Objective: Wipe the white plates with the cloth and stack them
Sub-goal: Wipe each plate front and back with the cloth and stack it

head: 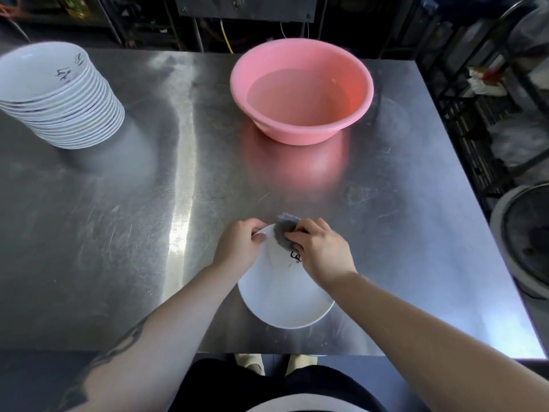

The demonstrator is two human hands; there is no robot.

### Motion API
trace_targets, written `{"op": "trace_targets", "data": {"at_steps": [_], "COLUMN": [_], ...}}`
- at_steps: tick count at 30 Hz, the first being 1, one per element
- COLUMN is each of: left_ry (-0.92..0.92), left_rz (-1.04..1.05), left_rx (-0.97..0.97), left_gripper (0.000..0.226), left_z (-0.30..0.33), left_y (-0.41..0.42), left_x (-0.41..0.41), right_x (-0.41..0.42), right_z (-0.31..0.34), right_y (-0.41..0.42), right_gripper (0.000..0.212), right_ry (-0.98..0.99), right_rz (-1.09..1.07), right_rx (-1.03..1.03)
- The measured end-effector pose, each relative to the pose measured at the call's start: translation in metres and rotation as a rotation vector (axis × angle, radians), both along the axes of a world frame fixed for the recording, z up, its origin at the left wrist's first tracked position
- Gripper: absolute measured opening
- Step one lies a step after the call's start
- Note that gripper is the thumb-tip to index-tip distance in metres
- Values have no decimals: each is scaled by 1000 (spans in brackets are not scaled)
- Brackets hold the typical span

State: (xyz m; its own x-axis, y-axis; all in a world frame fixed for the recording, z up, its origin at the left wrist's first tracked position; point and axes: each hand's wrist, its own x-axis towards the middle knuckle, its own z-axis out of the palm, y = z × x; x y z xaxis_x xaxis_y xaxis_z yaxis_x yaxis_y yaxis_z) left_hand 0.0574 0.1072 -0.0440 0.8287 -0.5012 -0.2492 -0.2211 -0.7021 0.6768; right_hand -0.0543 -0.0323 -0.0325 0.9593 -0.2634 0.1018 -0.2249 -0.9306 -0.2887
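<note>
From the head view, the step in hand looks like the wiping itself: one white plate (283,295) is held tilted near the near edge of the tabletop (118,233), its lower rim seemingly resting on or just above the steel and its far rim raised toward the hands. The left hand (240,245) pinches the plate's far-left rim, thumb on the inner face and fingers curled behind it, steadying it. The right hand (319,251) has its fingers curled round a bunched grey cloth (283,233) and presses it against the upper part of the plate's inner face, just beside the left hand's thumb; a small dark printed mark shows on the plate right under the right hand. Most of the plate's face lies below and between the two wrists, uncovered by the cloth, so by my judgement the wiping has ground left to cover. The next move calls for sweeping the cloth round the rest of the face while the left hand keeps the rim firm, then carrying the plate to the stack of plates (59,93) at the far-left corner, well apart from the hands. A pink basin (301,90) holding water stands toward the far edge, near its middle.
</note>
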Motion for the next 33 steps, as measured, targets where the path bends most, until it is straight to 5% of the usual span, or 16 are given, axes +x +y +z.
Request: {"op": "trace_targets", "data": {"at_steps": [5, 9, 21, 24, 33], "left_ry": [29, -96, 10, -81, 68], "left_rz": [108, 6, 8, -11, 168], "left_rx": [34, 24, 105, 23, -81], "left_gripper": [15, 23, 15, 18, 14], "left_z": [-3, 5, 5, 10, 2], "left_y": [28, 26, 31, 15, 24], "left_x": [-16, -8, -18, -13, -15], "right_x": [-8, 0, 3, 10, 3], "right_z": [3, 2, -6, -6, -4], "right_y": [-2, 12, -1, 5, -13], "right_gripper": [36, 3, 10, 13, 10], "right_ry": [-30, -40, 30, 35, 45], "right_rz": [-63, -71, -150, -111, -170], "right_rx": [-26, 7, 45, 75, 38]}}
